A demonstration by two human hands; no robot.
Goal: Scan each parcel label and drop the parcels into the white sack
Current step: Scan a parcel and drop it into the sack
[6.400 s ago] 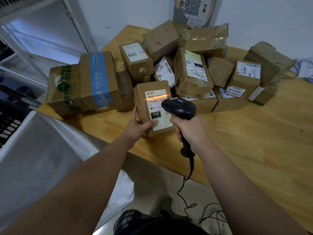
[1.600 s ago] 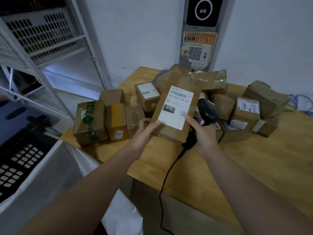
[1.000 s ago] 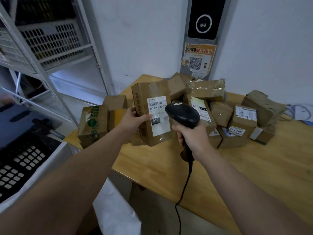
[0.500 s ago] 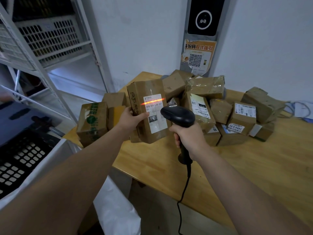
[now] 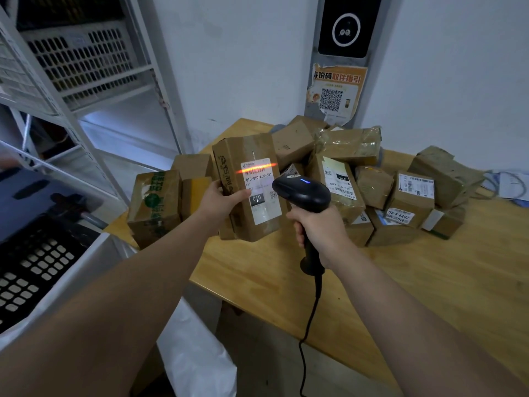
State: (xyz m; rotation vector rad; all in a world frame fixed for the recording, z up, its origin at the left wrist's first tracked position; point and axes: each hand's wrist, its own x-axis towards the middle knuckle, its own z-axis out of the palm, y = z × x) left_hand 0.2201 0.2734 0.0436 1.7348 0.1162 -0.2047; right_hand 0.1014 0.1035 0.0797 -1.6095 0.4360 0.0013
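Left hand [image 5: 221, 199], centre frame: fingers behind and thumb on the front of one cardboard parcel [image 5: 248, 156], gripping its left edge. The parcel is an upright, oblong brown box, clear of the wooden table [image 5: 400, 287], with shiny tape over the front and printed characters down its side face.

One white paper label [image 5: 262, 193] on the front, rectangular and glossy. It carries a barcode at the top, the text 010-010-L30-551, a black block reading 010 and a small QR code. One orange-red scan line [image 5: 256, 169] lies across the barcode.

Right hand [image 5: 322, 232], just right of the parcel: closed round the handle of one black plastic scanner [image 5: 303, 191]. The scanner has a rounded matte head with a blue light on top, and its nose almost touches the label. One black cable [image 5: 310, 322] hangs from the handle base to the lower edge of the frame.

White sack [image 5: 197, 353], lower centre, below the table's near edge: thin, crumpled, slightly shiny.

Pile of parcels [image 5: 372, 190] on the table, centre to right: roughly a dozen brown boxes, overlap hides the exact count. Several are dented and heavily taped, and at least four show white labels. One box with green print [image 5: 154, 207] sits at the left end.

Wall, upper centre: one black panel [image 5: 345, 27], one torn orange poster [image 5: 335, 93] with a QR code. Upper left: white metal shelving [image 5: 94, 90]. Lower left: one black perforated crate [image 5: 31, 270]
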